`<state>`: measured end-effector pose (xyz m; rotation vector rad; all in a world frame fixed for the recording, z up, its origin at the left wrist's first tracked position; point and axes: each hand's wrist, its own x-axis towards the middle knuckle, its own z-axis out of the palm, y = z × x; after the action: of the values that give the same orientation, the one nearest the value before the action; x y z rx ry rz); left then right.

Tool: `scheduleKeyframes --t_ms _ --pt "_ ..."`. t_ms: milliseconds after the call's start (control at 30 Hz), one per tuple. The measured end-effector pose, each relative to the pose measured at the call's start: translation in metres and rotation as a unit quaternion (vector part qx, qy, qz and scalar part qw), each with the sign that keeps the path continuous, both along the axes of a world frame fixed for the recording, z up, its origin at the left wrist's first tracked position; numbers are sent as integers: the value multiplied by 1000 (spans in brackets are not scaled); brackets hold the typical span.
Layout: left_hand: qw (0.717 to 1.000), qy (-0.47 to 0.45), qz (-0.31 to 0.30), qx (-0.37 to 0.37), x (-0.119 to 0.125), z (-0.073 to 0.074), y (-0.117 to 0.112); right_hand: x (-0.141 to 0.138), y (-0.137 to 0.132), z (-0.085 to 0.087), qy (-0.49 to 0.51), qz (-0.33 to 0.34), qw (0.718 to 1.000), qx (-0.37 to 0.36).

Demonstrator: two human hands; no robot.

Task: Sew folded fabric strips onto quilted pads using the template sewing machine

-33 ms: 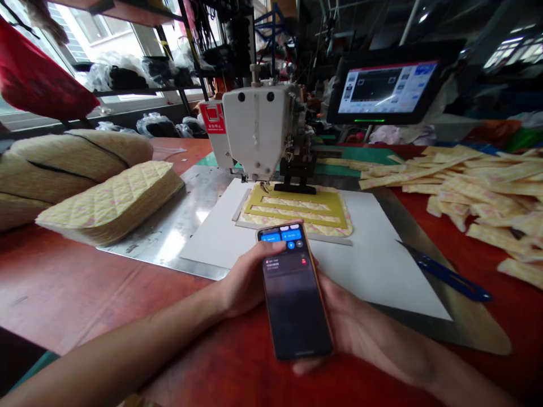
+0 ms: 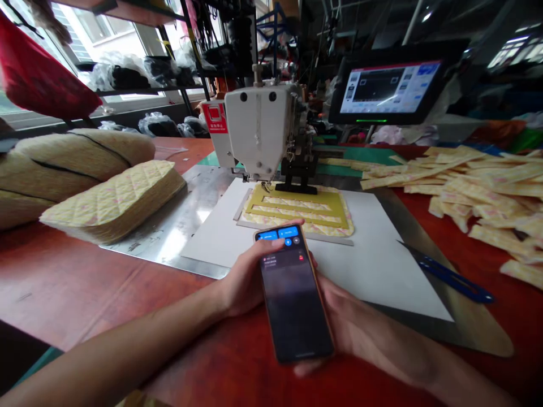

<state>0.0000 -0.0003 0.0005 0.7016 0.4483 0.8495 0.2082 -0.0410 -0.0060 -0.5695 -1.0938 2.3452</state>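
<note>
A smartphone in an orange-edged case is held upright-tilted between both hands, its lit screen facing me. My left hand is closed on the phone's upper left side, thumb lying over the screen near blue tiles; its other fingers are hidden behind. My right hand wraps the phone from behind and the right, a fingertip showing below its lower edge. Beyond the phone, a quilted floral fabric piece lies beneath a yellow-green slotted template, under the head of a white sewing machine.
A white sheet covers part of the metal plate. Right of it lies a blue-handled blade. Fabric strips are heaped at right, below a lit control screen. Stacked quilted pieces stand at left.
The surroundings have shifted slightly right in view. The top of the phone has tipped a touch to the left; both hands keep their hold.
</note>
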Motion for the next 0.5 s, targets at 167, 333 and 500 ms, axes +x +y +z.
scheduleKeyframes --t_ms 167,333,500 --pt "998 -50 -19 -15 0 2 1 0 1 2 -42 27 998 41" --pt "998 -67 -22 4 0 1 2 -8 -2 4 -52 18 997 46" --pt "997 -68 -2 42 4 2 -4 -8 -2 4 -64 10 996 65"
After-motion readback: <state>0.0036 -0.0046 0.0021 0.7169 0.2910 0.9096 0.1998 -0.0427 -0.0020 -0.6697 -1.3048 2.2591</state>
